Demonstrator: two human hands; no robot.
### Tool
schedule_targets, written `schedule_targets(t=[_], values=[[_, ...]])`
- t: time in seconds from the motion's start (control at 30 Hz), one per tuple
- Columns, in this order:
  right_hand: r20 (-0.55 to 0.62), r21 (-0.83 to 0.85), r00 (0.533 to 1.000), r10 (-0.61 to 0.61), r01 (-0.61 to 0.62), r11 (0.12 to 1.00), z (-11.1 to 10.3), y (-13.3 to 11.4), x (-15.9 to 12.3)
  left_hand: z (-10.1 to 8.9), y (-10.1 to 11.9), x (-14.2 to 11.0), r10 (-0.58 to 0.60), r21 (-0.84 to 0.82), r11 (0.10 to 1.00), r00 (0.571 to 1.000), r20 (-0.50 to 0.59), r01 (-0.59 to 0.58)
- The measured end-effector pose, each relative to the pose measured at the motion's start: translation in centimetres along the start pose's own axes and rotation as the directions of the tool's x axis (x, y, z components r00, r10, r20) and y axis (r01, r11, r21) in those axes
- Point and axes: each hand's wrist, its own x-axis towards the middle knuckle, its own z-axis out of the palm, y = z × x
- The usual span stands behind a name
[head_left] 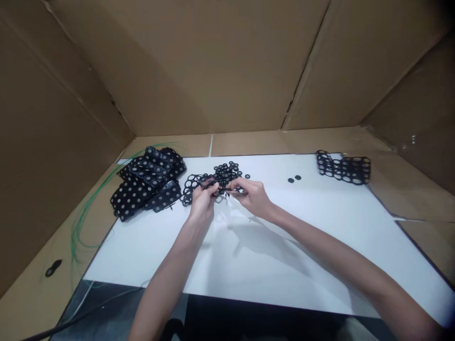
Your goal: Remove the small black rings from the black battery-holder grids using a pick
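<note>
My left hand (202, 198) is closed on a black sheet with round holes (192, 183), its thumb pressing on the sheet's right end. Close beside it, my right hand (250, 193) pinches a small dark piece at that end; whether it is a disc, a scrap or part of the sheet, I cannot make out. Just beyond both hands lies a heap of small black rings (227, 171), with a single ring (248, 176) to its right. Thin dark shreds hang between the fingertips.
Folded black sheets with pale round dots (142, 182) are piled at the left. An open-holed black sheet (344, 168) lies at the far right, near two black discs (294, 179). Green strands (80, 222) trail along the left edge. Cardboard walls (199, 66) enclose the white board (159, 255).
</note>
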Motion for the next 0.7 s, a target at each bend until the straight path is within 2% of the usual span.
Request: schedule_targets(t=[0.13, 0.23, 0.37, 0.47, 0.53, 0.6, 0.63, 0.7], values=[[-0.153, 0.135, 0.977, 0.151, -0.131, 0.982, -2.4, -2.3, 1.2, -0.1, 0.7, 0.1, 0.02, -0.059, 0.998, 0.997, -0.077, -0.024], [-0.189, 0.094, 0.941, 0.282, -0.269, 0.959, -3.5, -1.2, 2.1, 0.0, 1.2, -0.3, -0.012, -0.123, 0.992, 1.0, 0.023, 0.015], [-0.083, -0.075, 0.887, 0.454, -0.46, 0.885, -2.7, 3.5, 2.3, 0.3, 1.4, -1.1, -0.019, -0.174, 0.984, 0.994, 0.104, 0.037], [-0.051, -0.073, 0.875, 0.481, -0.483, 0.872, -1.9, 5.5, 2.0, 0.3, 1.5, -1.4, -0.011, -0.223, 0.973, 0.982, 0.187, 0.053], [-0.05, -0.056, 0.873, 0.484, -0.487, 0.872, -1.7, 5.3, 2.0, 0.2, 1.5, -1.7, 0.001, -0.247, 0.967, 0.973, 0.23, 0.057], [-0.007, 0.011, 0.848, 0.53, -0.53, 0.848, -1.5, 4.4, 2.5, 0.2, 1.3, -2.2, 0.011, -0.212, 0.976, 0.959, 0.284, 0.052], [0.051, 0.078, 0.821, 0.569, -0.572, 0.817, -1.4, 3.7, 2.9, 0.2, 1.2, -2.5, 0.007, -0.159, 0.986, 0.944, 0.328, 0.048], [0.275, 0.309, 0.719, 0.638, -0.695, 0.65, -1.2, 2.4, 3.9, 0.1, 0.8, -3.2, -0.009, -0.014, 1.0, 0.901, 0.433, 0.017]])
